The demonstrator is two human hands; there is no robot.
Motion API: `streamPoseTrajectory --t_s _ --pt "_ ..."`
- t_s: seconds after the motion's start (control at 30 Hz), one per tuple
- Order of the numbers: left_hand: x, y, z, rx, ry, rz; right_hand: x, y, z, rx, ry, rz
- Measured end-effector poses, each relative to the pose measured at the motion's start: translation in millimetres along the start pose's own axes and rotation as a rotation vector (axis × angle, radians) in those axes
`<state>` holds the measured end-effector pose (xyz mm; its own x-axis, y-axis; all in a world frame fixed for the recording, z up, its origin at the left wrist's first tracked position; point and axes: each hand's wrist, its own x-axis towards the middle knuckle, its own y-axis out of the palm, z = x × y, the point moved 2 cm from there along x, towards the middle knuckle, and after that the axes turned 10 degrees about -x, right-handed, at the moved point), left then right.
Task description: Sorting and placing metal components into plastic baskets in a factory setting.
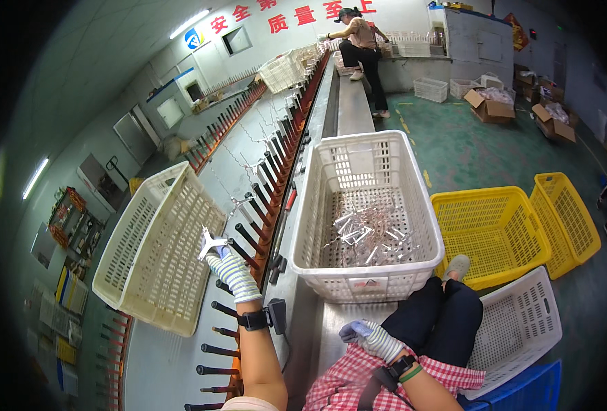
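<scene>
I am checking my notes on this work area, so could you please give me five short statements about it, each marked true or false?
1. A whitish three-armed piece is at the fingertips of the left hand. True.
2. The white basket in front of the person holds loose metal pieces. True.
3. The right hand is inside that basket. False: it is over the lap, by the checked apron.
4. Both hands wear striped gloves. True.
5. The yellow baskets stand left of the white basket in front of the person. False: they stand to its right.
</scene>
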<state>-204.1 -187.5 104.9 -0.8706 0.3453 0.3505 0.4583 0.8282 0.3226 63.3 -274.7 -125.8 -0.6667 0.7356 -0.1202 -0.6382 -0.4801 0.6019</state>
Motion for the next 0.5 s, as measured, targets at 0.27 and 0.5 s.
streamPoseTrajectory --t_s 0.27,0.5 --pt "12.0 6.1 77.5 -0.242 -0.164 0.214 0.8 0.0 -2.4 -0.011 -0.015 0.005" --pt "69.2 -45.6 137.8 0.218 -0.108 -0.067 2.9 22.9 -7.1 0.031 0.021 0.083"
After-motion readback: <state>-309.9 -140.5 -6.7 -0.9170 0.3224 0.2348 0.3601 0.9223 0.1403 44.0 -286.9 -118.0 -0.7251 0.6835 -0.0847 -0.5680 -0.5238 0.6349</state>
